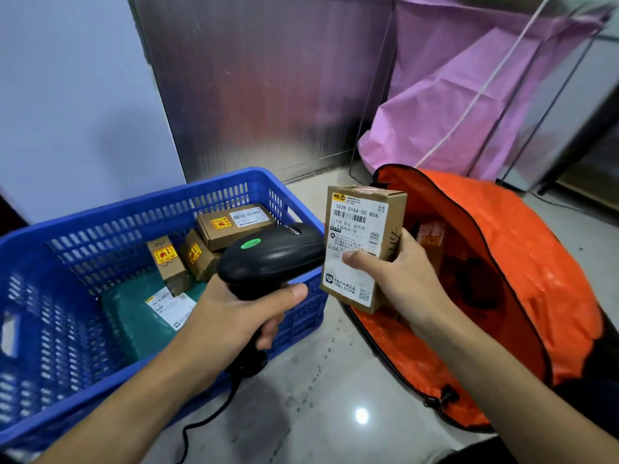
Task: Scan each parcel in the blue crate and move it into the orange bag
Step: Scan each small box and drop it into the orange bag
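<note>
My left hand [241, 313] grips a black barcode scanner [271, 256] with a green button, its head pointing right at a small cardboard parcel [361, 242]. My right hand [398, 272] holds that parcel upright, white label facing me, between the blue crate [83, 249] and the open orange bag [522, 262]. Inside the crate lie a flat cardboard box [234, 224], two small boxes with yellow stickers [167, 259] and a green mailer [140, 313]. A parcel [432, 239] shows inside the bag, partly hidden by my right hand.
The scanner's black cable [201, 426] trails over the glossy floor toward me. A pink cloth cover on a metal frame [469, 95] stands behind the bag. A metallic panel [268, 78] and a white wall are behind the crate.
</note>
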A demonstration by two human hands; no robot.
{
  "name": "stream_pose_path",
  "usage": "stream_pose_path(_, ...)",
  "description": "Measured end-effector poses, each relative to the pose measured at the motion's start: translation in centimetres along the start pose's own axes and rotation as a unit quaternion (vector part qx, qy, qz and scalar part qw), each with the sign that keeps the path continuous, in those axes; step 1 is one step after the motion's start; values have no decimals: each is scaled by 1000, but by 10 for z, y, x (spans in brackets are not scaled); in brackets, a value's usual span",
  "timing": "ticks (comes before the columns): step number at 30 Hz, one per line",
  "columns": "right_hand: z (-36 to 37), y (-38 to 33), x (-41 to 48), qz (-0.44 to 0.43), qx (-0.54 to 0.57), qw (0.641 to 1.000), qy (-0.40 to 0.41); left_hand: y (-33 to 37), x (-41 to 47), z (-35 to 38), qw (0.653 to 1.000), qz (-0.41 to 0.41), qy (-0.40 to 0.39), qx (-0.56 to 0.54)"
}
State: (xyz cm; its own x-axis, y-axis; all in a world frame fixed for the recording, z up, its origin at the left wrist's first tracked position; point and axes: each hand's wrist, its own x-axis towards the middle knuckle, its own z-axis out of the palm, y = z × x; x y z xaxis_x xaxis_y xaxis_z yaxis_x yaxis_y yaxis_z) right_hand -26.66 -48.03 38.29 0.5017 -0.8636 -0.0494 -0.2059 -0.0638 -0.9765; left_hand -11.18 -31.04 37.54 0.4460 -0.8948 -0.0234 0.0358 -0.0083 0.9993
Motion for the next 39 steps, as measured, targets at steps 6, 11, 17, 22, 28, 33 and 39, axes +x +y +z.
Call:
stream_pose_path(6, -1, 2, 5, -2, -24, 1000, 16, 2, -1, 1, 999, -11, 29, -35)
stream_pose_path(11, -4, 3, 5, -11, -37, 999, 16, 4, 0, 0, 998, -20, 39, -44)
stream_pose_path(17, -4, 4, 4, -20, -41, 999, 6, 5, -1, 0, 998, -23, 44, -35)
stream_pose_path(22, -3, 5, 4, -20, -41, 999, 2, 6, -1, 1, 998, -21, 49, -37)
stream_pose_path(28, -4, 6, 4, -21, -41, 999, 4, 6, 1, 0, 998, -17, 48, -37)
stream_pose_path(33, -3, 7, 4, -11, -46, 999, -26, 7, 1, -4, 998, -11, 50, -24)
stream_pose_path(39, -11, 18, -4, 8, -99, 990, -98, -1, 7, -8, 995, -54, 81, -18)
